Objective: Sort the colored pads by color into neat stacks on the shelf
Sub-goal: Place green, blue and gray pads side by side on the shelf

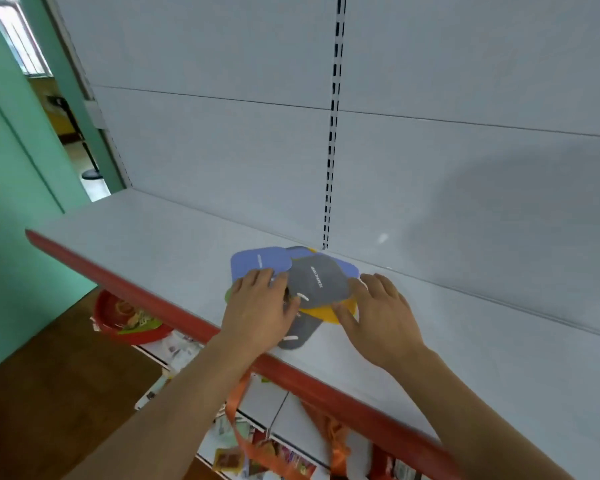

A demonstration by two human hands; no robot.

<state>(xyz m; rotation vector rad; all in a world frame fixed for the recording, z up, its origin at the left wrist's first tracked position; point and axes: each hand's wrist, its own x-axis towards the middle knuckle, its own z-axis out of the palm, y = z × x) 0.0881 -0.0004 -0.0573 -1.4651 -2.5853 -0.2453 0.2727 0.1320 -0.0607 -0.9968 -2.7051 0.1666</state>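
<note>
A jumbled pile of pads lies at centre frame on the white shelf (153, 230): a blue pad (257, 261), a grey pad (317, 280) on top and a yellow pad (321, 311) beneath. They look thin, flat, light and flexible, with rounded corners and matte faces, so sliding one out by a free edge seems best. The left hand (260, 303) and right hand (378, 310) rest spread on the pile's sides, fingers relaxed, gripping nothing.

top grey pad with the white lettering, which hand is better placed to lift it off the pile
Probably the left hand: its fingers lie on the near-left edge of the grey rounded pad with white lettering. The right hand rests beside it, thumb on the yellow pad underneath.
</note>
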